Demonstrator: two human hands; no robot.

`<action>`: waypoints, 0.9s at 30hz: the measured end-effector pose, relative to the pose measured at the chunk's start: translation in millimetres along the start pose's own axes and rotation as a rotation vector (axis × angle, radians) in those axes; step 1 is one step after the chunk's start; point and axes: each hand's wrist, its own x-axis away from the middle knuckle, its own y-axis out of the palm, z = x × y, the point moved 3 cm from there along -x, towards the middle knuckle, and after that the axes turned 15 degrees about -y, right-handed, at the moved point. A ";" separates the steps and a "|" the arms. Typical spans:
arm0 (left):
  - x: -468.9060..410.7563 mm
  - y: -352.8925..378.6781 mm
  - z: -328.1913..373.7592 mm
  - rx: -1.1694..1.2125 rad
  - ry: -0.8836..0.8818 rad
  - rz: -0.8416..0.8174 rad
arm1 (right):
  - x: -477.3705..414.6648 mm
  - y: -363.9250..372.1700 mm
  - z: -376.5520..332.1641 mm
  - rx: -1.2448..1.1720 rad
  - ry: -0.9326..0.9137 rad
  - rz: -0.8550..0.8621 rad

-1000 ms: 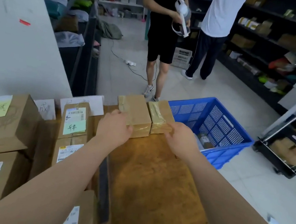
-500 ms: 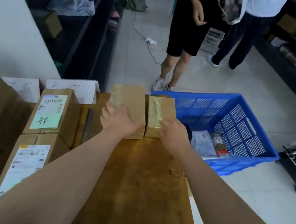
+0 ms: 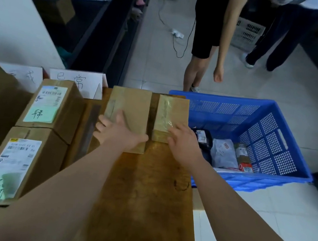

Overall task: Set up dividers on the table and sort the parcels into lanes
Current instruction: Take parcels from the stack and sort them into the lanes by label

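Resting, head view: my left hand lies flat, fingers spread, on wide box; nothing gripped.
Right hand: open palm on taped box, no grasp.
Location: both boxes far end of table, small gap between.
Risk: taped box sits by table edge, a sideways shove could tip it into blue crate.
Divider signs: upright, left rear.

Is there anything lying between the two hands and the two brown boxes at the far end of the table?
Nothing visible does. The left hand lies flat on the wider box, and the right hand rests on the near end of the taped box. A narrow strip of bare table separates the boxes.
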 end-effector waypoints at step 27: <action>148.8 -11.4 -129.9 1.121 0.023 -0.401 | 98.6 -3.5 -56.9 -0.908 0.230 -0.035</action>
